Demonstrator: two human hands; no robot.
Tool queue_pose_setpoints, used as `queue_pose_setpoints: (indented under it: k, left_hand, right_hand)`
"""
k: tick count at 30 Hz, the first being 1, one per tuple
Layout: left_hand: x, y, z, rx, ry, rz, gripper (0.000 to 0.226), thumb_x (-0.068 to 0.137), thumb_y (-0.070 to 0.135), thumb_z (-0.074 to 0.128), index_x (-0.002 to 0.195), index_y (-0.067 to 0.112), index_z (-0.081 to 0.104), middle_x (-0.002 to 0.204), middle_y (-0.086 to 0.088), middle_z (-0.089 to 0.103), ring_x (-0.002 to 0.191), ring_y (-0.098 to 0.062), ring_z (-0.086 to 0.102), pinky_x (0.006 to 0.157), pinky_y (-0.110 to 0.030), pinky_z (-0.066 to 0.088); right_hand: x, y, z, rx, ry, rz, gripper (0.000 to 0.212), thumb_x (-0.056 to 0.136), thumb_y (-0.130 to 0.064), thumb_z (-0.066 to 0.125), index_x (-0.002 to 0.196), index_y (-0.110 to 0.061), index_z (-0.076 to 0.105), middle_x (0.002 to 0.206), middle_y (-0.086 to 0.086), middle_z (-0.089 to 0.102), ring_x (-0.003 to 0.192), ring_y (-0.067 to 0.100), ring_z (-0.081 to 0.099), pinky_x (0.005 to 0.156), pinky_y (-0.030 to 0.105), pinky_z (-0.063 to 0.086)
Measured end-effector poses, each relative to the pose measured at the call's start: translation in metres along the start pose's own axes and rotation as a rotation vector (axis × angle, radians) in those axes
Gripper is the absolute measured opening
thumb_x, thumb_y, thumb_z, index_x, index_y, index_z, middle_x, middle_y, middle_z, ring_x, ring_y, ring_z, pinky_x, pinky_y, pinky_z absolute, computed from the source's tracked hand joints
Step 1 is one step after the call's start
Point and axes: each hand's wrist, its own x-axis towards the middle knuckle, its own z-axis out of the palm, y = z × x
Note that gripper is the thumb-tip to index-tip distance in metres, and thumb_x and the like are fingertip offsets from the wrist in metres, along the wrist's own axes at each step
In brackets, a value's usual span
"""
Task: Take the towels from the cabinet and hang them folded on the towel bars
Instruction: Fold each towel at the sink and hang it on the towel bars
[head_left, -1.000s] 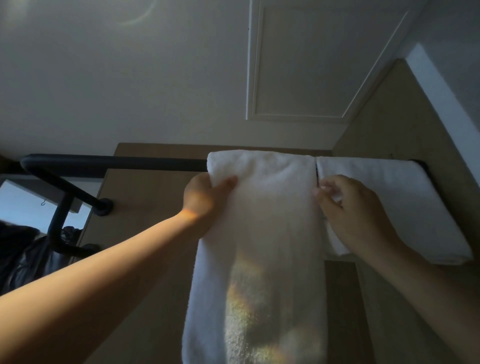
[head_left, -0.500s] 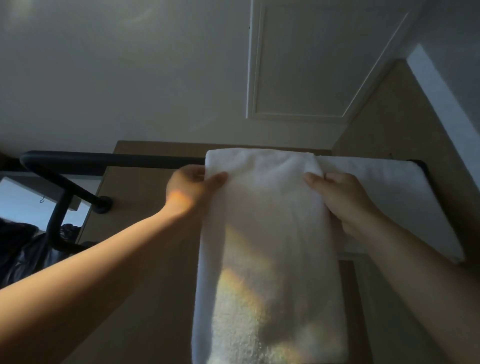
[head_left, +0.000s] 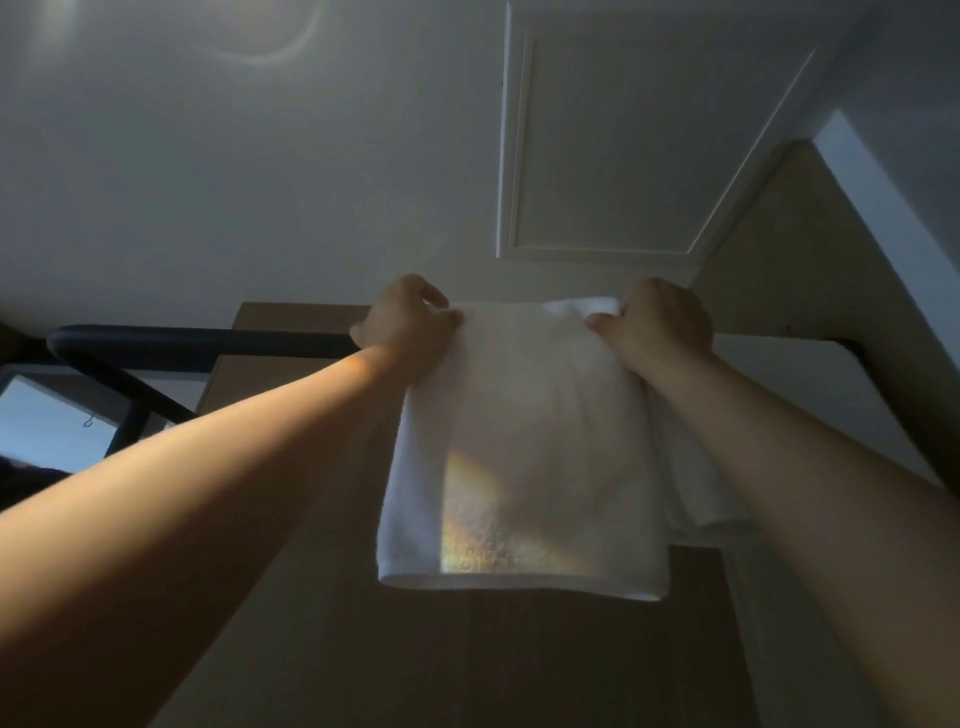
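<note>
Towel (head_left: 524, 441), white and folded, draped over the dark towel bar (head_left: 208, 340) at the centre of the head view. Its front panel hangs toward 6 o'clock and ends in a straight folded hem. A patch of rainbow-tinted light lies across the lower half of the panel.

Left grip (head_left: 405, 327) clasps the towel's upper edge at the 10 o'clock corner, thumb on the front face and fingers curled over the top. Right grip (head_left: 657, 322) clasps the upper edge at the 2 o'clock corner in like manner, with a small ridge of cloth bunched beside the thumb. The bare forearms reach up from 7 and 4 o'clock.

Second towel (head_left: 795, 364), also white, hangs on the same bar just beside the first, on its 3 o'clock side. The right forearm crosses in front of it, so whether the two towels touch cannot be told.

The bare length of the bar runs toward 9 o'clock, where it curves and returns as a slanting arm. Behind the towels stands a brown wall panel (head_left: 519, 649). Toward 12 and 1 o'clock, the pale ceiling (head_left: 208, 156) carries a framed rectangular hatch (head_left: 623, 156).
</note>
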Motion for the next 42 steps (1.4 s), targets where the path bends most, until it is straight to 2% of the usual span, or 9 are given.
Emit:
queue_pose_setpoints:
  k: [4,9,14,18,23,29,33,36,42]
  left_hand:
    - [0.004,-0.004,0.006,0.217,-0.039,0.023,0.016,0.092,0.034,0.046,0.094,0.025,0.059,0.092,0.005,0.057,0.096,-0.023,0.056,0.089,-0.036,0.027]
    - [-0.006,-0.019,0.006,0.372,-0.056,0.184,0.047,0.099,0.056,0.027,0.096,0.02,0.056,0.111,-0.011,0.065,0.108,-0.03,0.056,0.095,-0.039,0.028]
    - [-0.022,-0.02,-0.012,0.305,-0.08,0.265,0.062,0.089,0.067,0.043,0.119,0.014,0.053,0.122,-0.013,0.058,0.117,-0.033,0.049,0.099,-0.04,0.033]
    - [-0.054,-0.023,-0.026,0.1,-0.048,0.28,0.07,0.072,0.068,0.065,0.114,0.013,0.053,0.119,-0.006,0.05,0.111,-0.026,0.046,0.09,-0.04,0.043]
    - [-0.064,-0.025,-0.029,-0.084,-0.285,-0.12,0.077,0.071,0.076,0.06,0.085,0.001,0.069,0.077,-0.007,0.068,0.067,-0.02,0.063,0.06,-0.03,0.049]
    - [-0.07,-0.033,-0.024,-0.278,-0.32,-0.14,0.054,0.083,0.058,0.063,0.093,0.007,0.075,0.09,-0.008,0.075,0.088,-0.028,0.071,0.09,-0.044,0.056]
    - [-0.074,-0.035,-0.023,-0.333,-0.331,-0.115,0.038,0.088,0.047,0.065,0.089,0.01,0.074,0.088,-0.007,0.075,0.082,-0.026,0.072,0.081,-0.042,0.059]
    - [-0.072,-0.037,-0.022,-0.349,-0.27,-0.097,0.029,0.087,0.037,0.069,0.083,0.009,0.072,0.079,-0.003,0.073,0.072,-0.02,0.07,0.06,-0.028,0.056]
    - [-0.05,-0.023,-0.011,-0.213,-0.072,0.04,0.039,0.087,0.038,0.068,0.065,0.007,0.057,0.059,0.0,0.048,0.056,-0.016,0.041,0.051,-0.029,0.029]
  right_hand:
    - [0.001,0.002,0.007,-0.02,-0.047,0.026,0.047,0.094,-0.045,0.055,0.125,-0.009,0.058,0.136,0.016,0.055,0.127,0.035,0.05,0.104,0.043,0.035]
    - [-0.009,0.009,0.008,-0.022,-0.164,-0.131,0.056,0.099,-0.057,0.035,0.092,-0.014,0.069,0.114,0.016,0.067,0.111,0.033,0.06,0.092,0.037,0.039]
    - [-0.015,0.004,0.007,-0.106,-0.174,-0.184,0.068,0.093,-0.068,0.028,0.066,-0.012,0.055,0.082,0.005,0.06,0.1,0.029,0.063,0.091,0.038,0.041]
    - [-0.013,0.005,0.003,-0.078,-0.241,-0.178,0.063,0.094,-0.066,0.032,0.086,-0.014,0.067,0.106,0.008,0.068,0.109,0.029,0.061,0.093,0.037,0.041]
    - [-0.026,0.012,-0.008,0.36,-0.141,-0.168,0.045,0.09,-0.044,0.062,0.117,-0.008,0.066,0.118,0.008,0.067,0.111,0.025,0.062,0.096,0.036,0.047]
    - [-0.06,0.029,-0.022,0.383,-0.004,-0.111,0.037,0.09,-0.04,0.061,0.089,-0.005,0.071,0.076,0.006,0.07,0.081,0.026,0.068,0.074,0.028,0.053]
    - [-0.07,0.03,-0.02,0.448,-0.223,0.062,0.065,0.095,-0.054,0.047,0.087,0.007,0.069,0.085,0.022,0.072,0.081,0.035,0.069,0.083,0.044,0.056]
    - [-0.068,0.03,-0.014,0.738,-0.37,0.277,0.038,0.096,-0.039,0.057,0.099,-0.003,0.07,0.096,0.016,0.072,0.089,0.03,0.069,0.076,0.038,0.055]
    - [-0.046,0.018,-0.01,0.557,-0.041,0.08,0.037,0.092,-0.028,0.063,0.071,0.003,0.065,0.071,0.022,0.063,0.068,0.028,0.061,0.059,0.03,0.035]
